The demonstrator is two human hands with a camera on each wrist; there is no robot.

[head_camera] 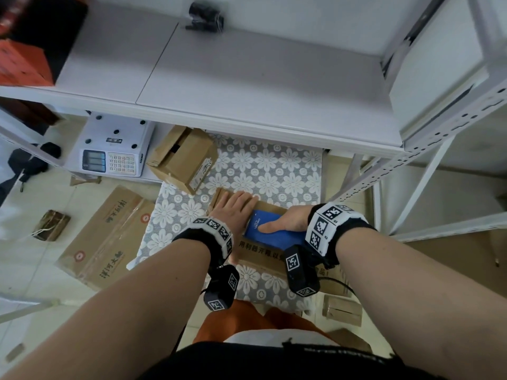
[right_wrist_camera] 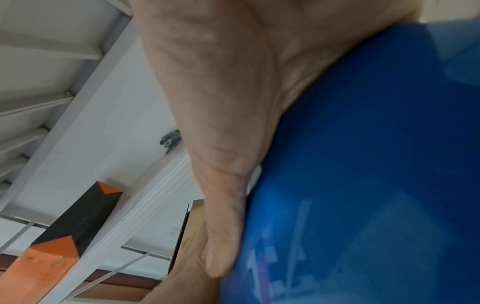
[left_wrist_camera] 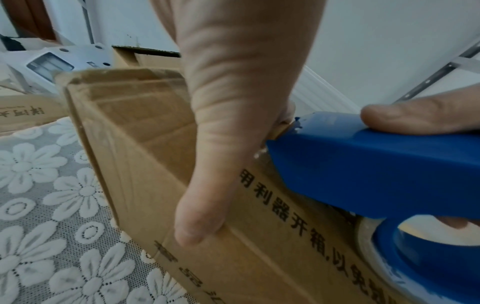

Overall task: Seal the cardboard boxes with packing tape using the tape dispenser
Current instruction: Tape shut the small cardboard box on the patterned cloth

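Note:
A brown cardboard box [head_camera: 258, 255] with black printed characters lies on a floral mat. My left hand [head_camera: 234, 208] rests flat on its far end, fingers straight. In the left wrist view its thumb [left_wrist_camera: 205, 185] lies pressed against the box [left_wrist_camera: 145, 156]. My right hand [head_camera: 288, 222] grips a blue tape dispenser [head_camera: 270, 233] that sits on the box top, nose toward the left hand. Clear tape shows under the dispenser [left_wrist_camera: 363, 176]. The right wrist view shows my thumb [right_wrist_camera: 221, 226] pressed on the blue body [right_wrist_camera: 363, 185]. The tape roll is mostly hidden.
A second open box [head_camera: 182, 157] stands at the mat's [head_camera: 263, 171] far left. A white scale [head_camera: 112, 152] and a large flat carton [head_camera: 107, 237] lie to the left. A white shelf [head_camera: 247, 86] overhangs the far side. A small box [head_camera: 341, 309] sits near right.

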